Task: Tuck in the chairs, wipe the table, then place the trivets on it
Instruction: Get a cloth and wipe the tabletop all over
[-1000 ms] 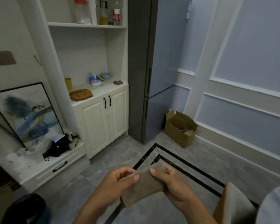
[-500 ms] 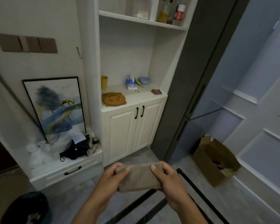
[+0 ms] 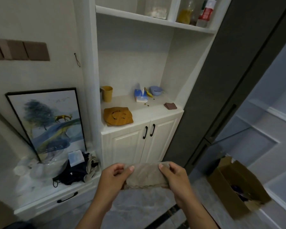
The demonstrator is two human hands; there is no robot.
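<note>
**A:** While the two hands are up in front of the white cupboard, what do they have hold of?

**B:** A folded grey-brown cloth [image 3: 146, 176]. The left hand [image 3: 113, 177] pinches its left end and the right hand [image 3: 177, 177] its right end, with thumbs on top and fingers curled beneath. It is held over the floor, near the cupboard doors.

**A:** And the trivets?

**B:** The wooden trivets [image 3: 118, 116] lie stacked at the near left of the cupboard's worktop [image 3: 147, 111], beyond the hands and apart from them.

**A:** What containers are around?

**B:** A yellow cup [image 3: 107, 93] stands upright at the far left of the worktop, but I cannot see inside it. A blue tissue pack [image 3: 140, 96] at the far middle has a tissue sticking out of its top. Just right of it is a blue bowl [image 3: 155, 90], and I cannot tell what it holds.

**A:** Anything higher up?

**B:** On the shelf above there is a clear jar [image 3: 156, 7], a bottle [image 3: 185, 14] partly filled with yellow liquid, and a red-labelled bottle [image 3: 206, 12].

**A:** And on the floor?

**B:** An open cardboard box [image 3: 226, 192] sits to the right with its flaps up. Something dark lies in the bottom, too blurred to identify.
</note>
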